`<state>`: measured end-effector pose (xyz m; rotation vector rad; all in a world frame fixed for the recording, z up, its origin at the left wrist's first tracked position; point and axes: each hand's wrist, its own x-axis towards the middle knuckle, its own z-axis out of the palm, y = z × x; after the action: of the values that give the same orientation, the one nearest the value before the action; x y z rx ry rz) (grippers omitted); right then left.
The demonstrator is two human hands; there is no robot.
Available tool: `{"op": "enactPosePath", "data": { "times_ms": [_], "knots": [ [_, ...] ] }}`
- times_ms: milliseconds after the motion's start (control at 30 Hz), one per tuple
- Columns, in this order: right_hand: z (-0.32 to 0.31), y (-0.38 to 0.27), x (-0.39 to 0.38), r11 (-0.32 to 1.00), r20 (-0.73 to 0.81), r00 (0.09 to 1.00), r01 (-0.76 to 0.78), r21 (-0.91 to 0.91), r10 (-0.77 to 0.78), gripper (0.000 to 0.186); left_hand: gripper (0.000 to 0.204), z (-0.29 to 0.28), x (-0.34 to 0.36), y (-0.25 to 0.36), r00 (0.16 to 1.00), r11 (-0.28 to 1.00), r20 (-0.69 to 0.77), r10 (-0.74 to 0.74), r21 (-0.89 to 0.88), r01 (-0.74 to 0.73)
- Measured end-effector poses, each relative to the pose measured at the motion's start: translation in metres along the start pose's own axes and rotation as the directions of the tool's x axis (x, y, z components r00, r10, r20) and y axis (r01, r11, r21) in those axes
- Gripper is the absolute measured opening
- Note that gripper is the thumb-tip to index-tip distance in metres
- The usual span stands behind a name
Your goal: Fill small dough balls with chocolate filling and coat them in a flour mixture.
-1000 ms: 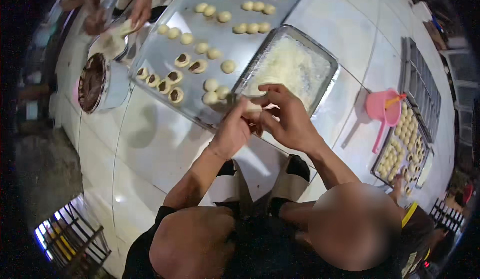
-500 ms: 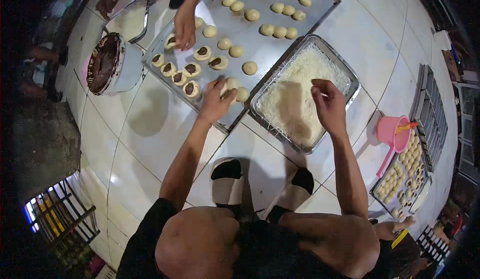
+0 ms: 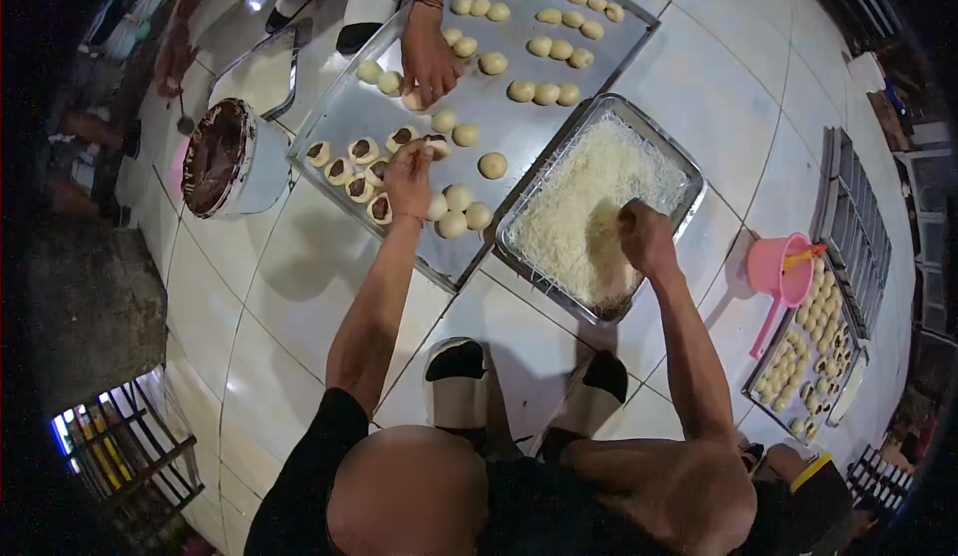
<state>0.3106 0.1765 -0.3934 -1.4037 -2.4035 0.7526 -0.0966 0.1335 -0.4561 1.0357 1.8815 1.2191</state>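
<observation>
My left hand (image 3: pixel 409 182) is closed on a dough piece with brown filling (image 3: pixel 435 143) on the large metal sheet (image 3: pixel 429 257). Several filled pieces (image 3: pixel 360 187) lie left of it, and plain dough balls (image 3: pixel 452 223) lie beside its wrist. My right hand (image 3: pixel 644 237) has its fingertips bent down into pale shreds (image 3: pixel 569 202) in a deep metal tray (image 3: pixel 699 179); what they hold is hidden.
A co-worker's hand (image 3: pixel 429 62) reaches onto the sheet. At left are a bucket of brown paste (image 3: pixel 257 172) and a smaller tray (image 3: pixel 288 82). At right are a pink dipper (image 3: pixel 768 257), a rack (image 3: pixel 863 227) and a dough-filled tray (image 3: pixel 763 376).
My hands were together over the trays; they have parted, the left onto the dough, the right down into the shreds. The co-worker's hand has come right onto the sheet.
</observation>
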Motion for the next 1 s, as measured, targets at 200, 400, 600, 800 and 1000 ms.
{"op": "enactPosePath", "data": {
  "times_ms": [200,400,600,800,1000],
  "knots": [
    [-0.035,-0.003,-0.012,0.998,-0.156,0.986,0.049,-0.038,-0.054,0.018,0.015,0.053,-0.063,0.108,0.999,0.306,0.033,0.020,-0.952,0.025],
    [-0.051,-0.024,-0.004,0.877,-0.005,0.950,-0.287,0.385,0.313,0.022,0.021,0.089,-0.127,0.133,0.858,0.173,0.496,-0.132,-0.841,0.513],
    [-0.046,-0.072,-0.003,0.965,-0.097,0.995,0.005,0.264,0.021,0.023,0.025,0.135,-0.149,0.151,0.790,0.422,0.552,-0.267,-0.670,0.611],
    [-0.031,-0.106,-0.005,0.984,-0.266,0.964,0.076,0.160,-0.031,0.025,0.029,0.141,-0.142,0.139,0.898,0.902,0.388,-0.209,-0.279,0.330],
    [-0.042,-0.092,-0.019,0.802,-0.244,0.943,-0.038,0.597,0.226,0.030,0.043,0.112,-0.136,0.166,0.797,0.485,0.585,-0.151,-0.659,0.575]
  ]
}}
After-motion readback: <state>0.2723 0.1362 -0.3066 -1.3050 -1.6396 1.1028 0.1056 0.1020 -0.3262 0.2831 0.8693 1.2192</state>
